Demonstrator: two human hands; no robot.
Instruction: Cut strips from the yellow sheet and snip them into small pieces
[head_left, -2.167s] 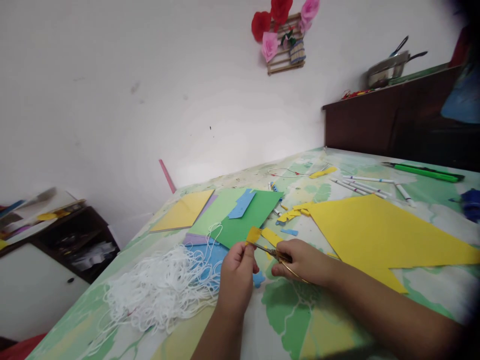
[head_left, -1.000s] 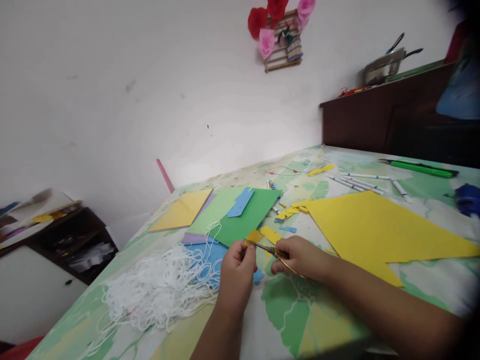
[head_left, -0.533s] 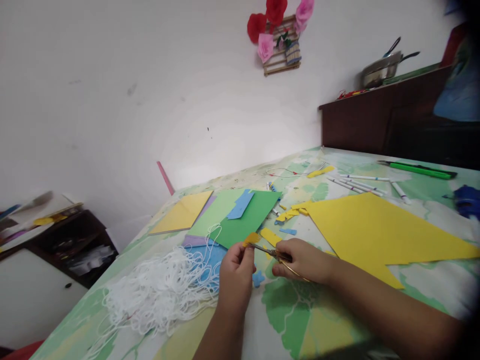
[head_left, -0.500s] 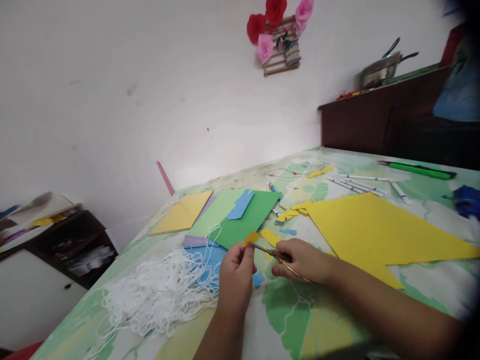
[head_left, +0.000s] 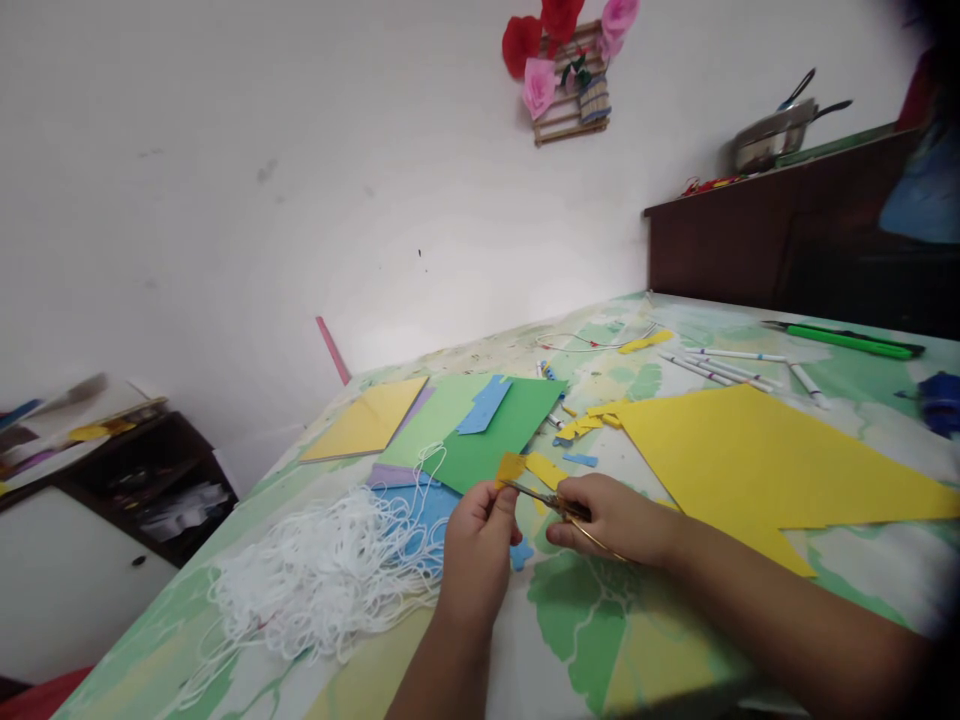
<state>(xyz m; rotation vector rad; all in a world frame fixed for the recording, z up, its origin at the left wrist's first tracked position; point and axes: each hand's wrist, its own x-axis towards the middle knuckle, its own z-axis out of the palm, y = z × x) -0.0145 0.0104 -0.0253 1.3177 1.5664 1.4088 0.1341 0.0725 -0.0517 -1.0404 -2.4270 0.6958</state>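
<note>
My left hand (head_left: 480, 525) pinches a small yellow paper piece (head_left: 511, 467) between thumb and fingers. Wrapped round the gold handles of the scissors (head_left: 551, 499) is my right hand (head_left: 611, 515). The scissor blades point left and meet the lower edge of the yellow piece, close to my left thumb. Just under my hands lies a blue paper cutout (head_left: 521, 553), partly hidden by the left hand. A yellow strip (head_left: 546, 469) rests on the table behind the blades.
White string (head_left: 322, 580) lies heaped at left, over blue paper. Green sheets (head_left: 480, 455) and a blue piece (head_left: 485, 405) lie beyond the hands. At right are a large yellow sheet (head_left: 742, 460), several markers (head_left: 720, 370) and a green cutter (head_left: 847, 340).
The yellow piece has turned in my left fingers and shows a broader face above the blades. Both hands keep their grips; the whole view has shifted slightly.
</note>
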